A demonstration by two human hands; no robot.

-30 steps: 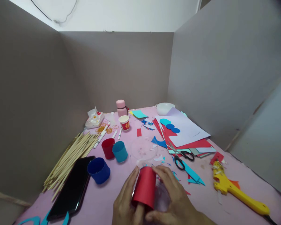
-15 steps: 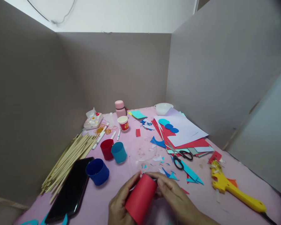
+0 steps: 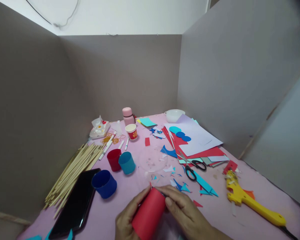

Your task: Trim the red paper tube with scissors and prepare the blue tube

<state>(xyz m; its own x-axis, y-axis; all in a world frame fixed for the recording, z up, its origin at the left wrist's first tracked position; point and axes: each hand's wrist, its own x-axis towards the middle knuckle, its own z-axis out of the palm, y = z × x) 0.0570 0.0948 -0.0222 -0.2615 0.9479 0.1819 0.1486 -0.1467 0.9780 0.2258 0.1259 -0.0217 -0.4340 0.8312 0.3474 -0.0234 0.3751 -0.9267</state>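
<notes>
At the front of the table I hold a red paper tube (image 3: 150,213), tilted with its far end pointing away from me. My left hand (image 3: 127,216) wraps around its left side. Fingers of my right hand (image 3: 182,210) are closed on the tube's far rim and right side. What lies inside the tube is hidden. Left of my hands stand a dark blue paper cup (image 3: 104,184), a light blue one (image 3: 127,163) and a red one (image 3: 114,160). Several blue and white paper scraps (image 3: 181,186) lie just beyond my right hand.
A yellow glue gun (image 3: 255,205) lies at the right, with black-handled scissors (image 3: 193,166) beside stacked paper sheets (image 3: 202,136). To the left are wooden sticks (image 3: 75,173) and a black phone (image 3: 75,203). Farther back stand a printed paper cup (image 3: 131,132), a pink bottle (image 3: 128,116) and a white bowl (image 3: 174,116).
The red tube has shifted slightly left and down in my hands. My right fingers have moved a little along its far rim; other things lie as before.
</notes>
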